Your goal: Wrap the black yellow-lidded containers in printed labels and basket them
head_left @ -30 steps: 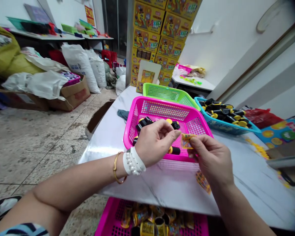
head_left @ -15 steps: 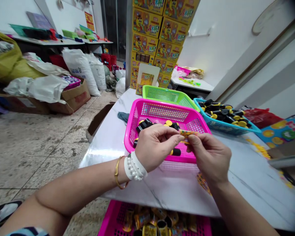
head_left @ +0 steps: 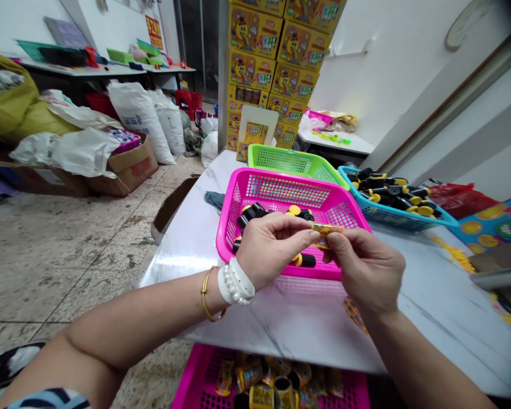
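My left hand (head_left: 272, 247) and my right hand (head_left: 368, 270) meet above the near side of a pink basket (head_left: 296, 177). Between them is a small, flat, yellow printed sleeve (head_left: 327, 228), pinched by the thumb and fingers of each hand. Inside the basket lie several black cylinders with yellow caps (head_left: 309, 261), partly hidden by my left hand. More printed sleeves (head_left: 355, 316) lie on the white marbled table (head_left: 255, 318), beside my right wrist.
A lower pink basket (head_left: 186, 379) below the table edge holds several yellow-wrapped cylinders. Behind the work stand a green basket (head_left: 281, 153) and a blue basket (head_left: 383, 213) full of black-and-yellow cylinders. Yellow cartons (head_left: 255, 34) are stacked at the back; an open cardboard box (head_left: 170, 207) stands left.
The view has shifted slightly. Both hands keep their pinch on the printed sleeve, and a bit more of its printed face shows between them.
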Available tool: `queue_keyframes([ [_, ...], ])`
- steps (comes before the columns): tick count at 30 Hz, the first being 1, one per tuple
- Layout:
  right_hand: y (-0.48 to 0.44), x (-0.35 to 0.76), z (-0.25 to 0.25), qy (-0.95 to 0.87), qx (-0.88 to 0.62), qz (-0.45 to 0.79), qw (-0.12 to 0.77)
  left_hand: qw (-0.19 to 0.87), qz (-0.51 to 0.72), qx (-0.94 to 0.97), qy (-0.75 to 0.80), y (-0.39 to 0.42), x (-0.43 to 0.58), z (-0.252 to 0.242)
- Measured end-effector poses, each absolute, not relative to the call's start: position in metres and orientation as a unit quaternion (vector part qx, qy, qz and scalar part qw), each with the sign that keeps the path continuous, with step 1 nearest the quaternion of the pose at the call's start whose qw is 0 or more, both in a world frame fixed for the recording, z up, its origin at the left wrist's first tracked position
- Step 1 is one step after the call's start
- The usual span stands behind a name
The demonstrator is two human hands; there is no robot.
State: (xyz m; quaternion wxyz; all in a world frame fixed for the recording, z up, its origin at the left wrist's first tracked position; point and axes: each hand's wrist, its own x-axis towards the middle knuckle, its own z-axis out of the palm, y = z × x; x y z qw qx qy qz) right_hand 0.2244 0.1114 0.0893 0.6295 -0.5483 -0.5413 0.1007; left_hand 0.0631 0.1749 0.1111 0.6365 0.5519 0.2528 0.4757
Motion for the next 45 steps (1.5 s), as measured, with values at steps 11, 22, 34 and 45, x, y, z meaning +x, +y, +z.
queue_keyframes([
  [11,0.152,0.284,0.117,-0.736,-0.601,0.190,0.249,0.687,0.397,0.532,0.296,0.185,0.061,0.114],
  [22,0.164,0.294,0.106,-0.763,-0.610,0.213,0.038,0.779,0.298,0.435,0.339,0.202,0.062,0.111],
  [34,0.126,0.261,0.095,-0.495,-0.461,0.365,0.640,0.833,0.301,0.345,0.312,0.198,0.067,0.113],
  [45,0.114,0.244,0.096,-0.585,-0.501,0.209,0.603,0.845,0.310,0.356,0.251,0.198,0.065,0.107],
])
